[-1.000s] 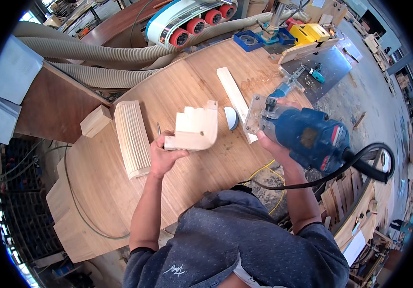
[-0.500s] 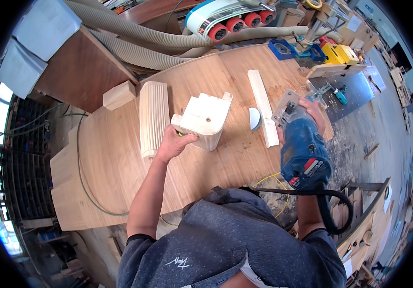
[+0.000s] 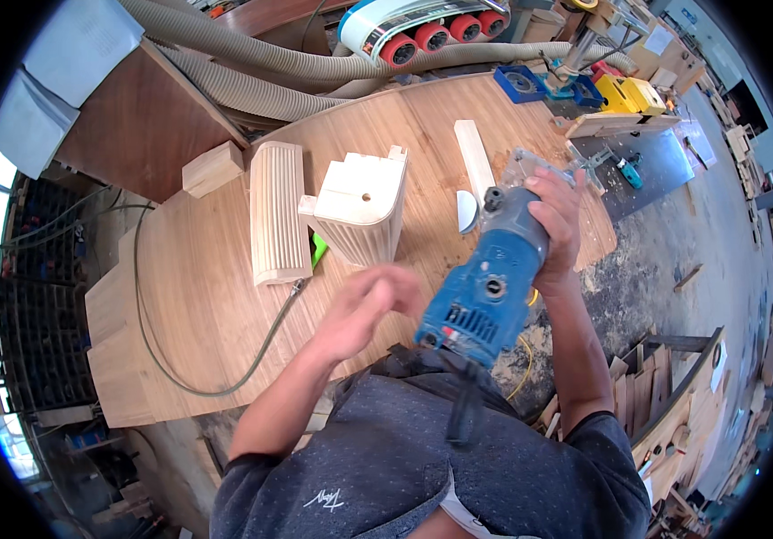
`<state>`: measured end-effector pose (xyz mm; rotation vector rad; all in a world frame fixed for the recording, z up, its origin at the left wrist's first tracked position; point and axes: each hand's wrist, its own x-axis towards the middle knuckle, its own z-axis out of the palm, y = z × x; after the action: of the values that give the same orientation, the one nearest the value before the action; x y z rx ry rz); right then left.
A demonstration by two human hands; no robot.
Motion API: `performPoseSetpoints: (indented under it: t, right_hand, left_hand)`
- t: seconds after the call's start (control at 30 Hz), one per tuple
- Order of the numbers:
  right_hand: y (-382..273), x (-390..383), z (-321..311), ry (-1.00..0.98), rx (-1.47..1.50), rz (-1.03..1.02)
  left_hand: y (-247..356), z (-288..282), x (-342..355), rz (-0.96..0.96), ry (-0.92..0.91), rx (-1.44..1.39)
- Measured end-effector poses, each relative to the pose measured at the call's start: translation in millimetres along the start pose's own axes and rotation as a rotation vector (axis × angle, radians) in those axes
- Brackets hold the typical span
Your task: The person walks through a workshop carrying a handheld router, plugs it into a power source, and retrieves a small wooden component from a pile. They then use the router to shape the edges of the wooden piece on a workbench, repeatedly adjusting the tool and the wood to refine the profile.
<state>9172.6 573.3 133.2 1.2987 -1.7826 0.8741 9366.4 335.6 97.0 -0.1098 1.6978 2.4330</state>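
Router (image 3: 492, 269) above desk (image 3: 198, 314) | right hand (image 3: 559, 220): grip wrapped round base end, likely for control | left hand (image 3: 364, 313): blurred, cannot tell grip | fluted block (image 3: 360, 198): upright on desk, presumably self-supporting

White script mark (image 3: 324, 498) on dark shirt (image 3: 386, 431) — stylised, small red-and-white label (image 3: 448, 332) on blue power tool (image 3: 485, 283) — blurred, fine print (image 3: 402, 22) along white-and-blue machine (image 3: 373, 22), too small to read

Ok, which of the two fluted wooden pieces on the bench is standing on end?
The block on the right, with a round hole in its top; the other fluted piece lies lengthwise on the bench, ridges facing up.
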Motion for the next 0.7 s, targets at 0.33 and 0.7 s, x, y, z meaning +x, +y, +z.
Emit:
performPoseSetpoints:
  t: [0.33,0.7]
  right_hand:
    - [-10.2,11.6,-19.4,-0.086,-0.187,-0.190]
    - [-57.7,-34.5,-18.8,-0.020,1.232,1.062]
  left_hand:
    - [6.9,65.7,59.3,-0.311,-0.566,-0.859]
    - [28.6,78.3,68.8,0.084,0.023,0.115]
